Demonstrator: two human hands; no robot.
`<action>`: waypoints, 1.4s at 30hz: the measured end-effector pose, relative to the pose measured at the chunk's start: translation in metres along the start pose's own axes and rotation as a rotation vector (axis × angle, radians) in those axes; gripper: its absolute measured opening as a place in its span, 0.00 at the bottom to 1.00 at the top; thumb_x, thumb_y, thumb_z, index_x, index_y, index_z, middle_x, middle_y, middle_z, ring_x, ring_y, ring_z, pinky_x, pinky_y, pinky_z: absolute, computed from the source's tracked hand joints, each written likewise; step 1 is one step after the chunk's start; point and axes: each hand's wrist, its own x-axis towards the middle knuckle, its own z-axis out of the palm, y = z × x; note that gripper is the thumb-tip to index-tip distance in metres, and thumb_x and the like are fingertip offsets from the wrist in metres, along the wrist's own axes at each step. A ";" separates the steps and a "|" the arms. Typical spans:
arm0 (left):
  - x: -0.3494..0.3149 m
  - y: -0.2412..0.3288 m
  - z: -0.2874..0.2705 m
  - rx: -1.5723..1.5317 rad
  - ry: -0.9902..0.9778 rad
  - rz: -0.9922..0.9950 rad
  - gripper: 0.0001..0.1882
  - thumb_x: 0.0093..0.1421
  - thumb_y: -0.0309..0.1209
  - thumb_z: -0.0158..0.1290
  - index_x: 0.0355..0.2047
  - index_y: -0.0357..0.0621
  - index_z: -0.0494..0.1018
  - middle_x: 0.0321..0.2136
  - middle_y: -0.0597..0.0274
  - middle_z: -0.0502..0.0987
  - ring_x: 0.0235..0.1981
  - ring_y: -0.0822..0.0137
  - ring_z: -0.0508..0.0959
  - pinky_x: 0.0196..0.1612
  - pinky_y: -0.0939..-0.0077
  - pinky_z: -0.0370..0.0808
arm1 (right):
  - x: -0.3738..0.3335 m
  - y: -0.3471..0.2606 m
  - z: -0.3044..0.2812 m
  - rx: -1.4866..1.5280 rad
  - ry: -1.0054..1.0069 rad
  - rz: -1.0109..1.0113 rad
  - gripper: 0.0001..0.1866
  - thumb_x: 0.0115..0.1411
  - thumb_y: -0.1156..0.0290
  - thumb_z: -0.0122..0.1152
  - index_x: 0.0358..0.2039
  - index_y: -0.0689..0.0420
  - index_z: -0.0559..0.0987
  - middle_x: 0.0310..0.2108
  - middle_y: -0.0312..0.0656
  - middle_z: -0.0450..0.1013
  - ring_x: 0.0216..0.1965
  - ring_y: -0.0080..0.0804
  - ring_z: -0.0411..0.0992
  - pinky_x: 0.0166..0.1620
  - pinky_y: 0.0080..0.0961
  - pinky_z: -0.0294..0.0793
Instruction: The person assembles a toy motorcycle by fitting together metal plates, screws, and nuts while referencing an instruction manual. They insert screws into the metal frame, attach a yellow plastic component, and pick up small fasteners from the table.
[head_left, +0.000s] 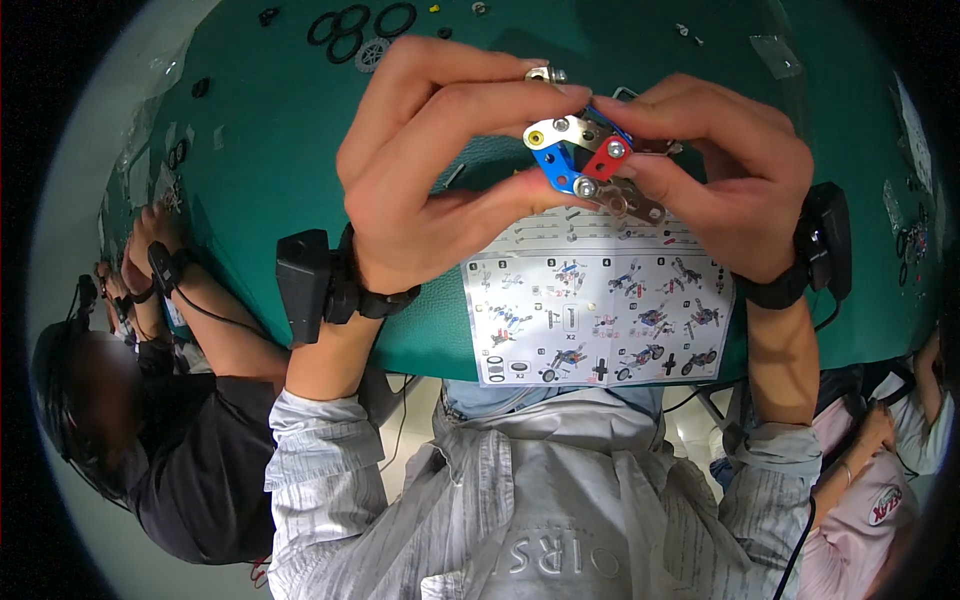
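A small metal model assembly (585,150) of blue, red and silver perforated pieces, joined with screws, is held up between my two hands above the table. My left hand (420,160) pinches it from the left, with thumb below and fingers above. From the other side, my right hand (725,160) grips its right end between thumb and fingers. The fingertips hide parts of the assembly. Below it, a printed instruction sheet (600,330) with step drawings lies at the table's near edge.
Black rubber tyres (345,20) and a grey wheel (373,54) lie at the far left of the green table (270,130). Small screws (690,36) and a clear plastic bag (777,56) are at the far right. Other people sit at left (200,460) and right (860,510).
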 end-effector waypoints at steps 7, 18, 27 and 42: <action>0.005 0.002 -0.001 0.085 0.001 0.077 0.31 0.45 0.32 0.76 0.48 0.33 0.79 0.47 0.49 0.79 0.47 0.61 0.80 0.47 0.72 0.80 | 0.000 -0.004 0.001 -0.079 0.016 -0.010 0.19 0.51 0.89 0.68 0.46 0.70 0.82 0.41 0.51 0.81 0.41 0.35 0.79 0.44 0.25 0.78; 0.008 -0.006 0.002 0.113 0.060 0.116 0.31 0.42 0.37 0.77 0.45 0.37 0.80 0.44 0.50 0.80 0.45 0.59 0.80 0.45 0.72 0.77 | 0.002 -0.005 0.004 0.023 0.042 0.049 0.20 0.52 0.90 0.67 0.48 0.69 0.82 0.43 0.49 0.80 0.43 0.32 0.79 0.46 0.24 0.78; 0.006 0.000 0.003 0.128 0.045 0.097 0.31 0.43 0.35 0.77 0.46 0.35 0.80 0.45 0.50 0.80 0.46 0.58 0.80 0.47 0.71 0.78 | -0.004 0.004 0.000 0.134 0.023 0.126 0.20 0.53 0.88 0.68 0.49 0.69 0.81 0.43 0.48 0.79 0.44 0.32 0.78 0.48 0.25 0.77; 0.001 0.007 0.000 0.116 0.002 0.066 0.34 0.43 0.33 0.78 0.49 0.30 0.78 0.48 0.46 0.78 0.47 0.60 0.79 0.52 0.70 0.79 | -0.001 0.005 0.001 0.064 0.023 -0.056 0.20 0.50 0.89 0.69 0.46 0.70 0.82 0.43 0.51 0.80 0.44 0.36 0.78 0.48 0.28 0.76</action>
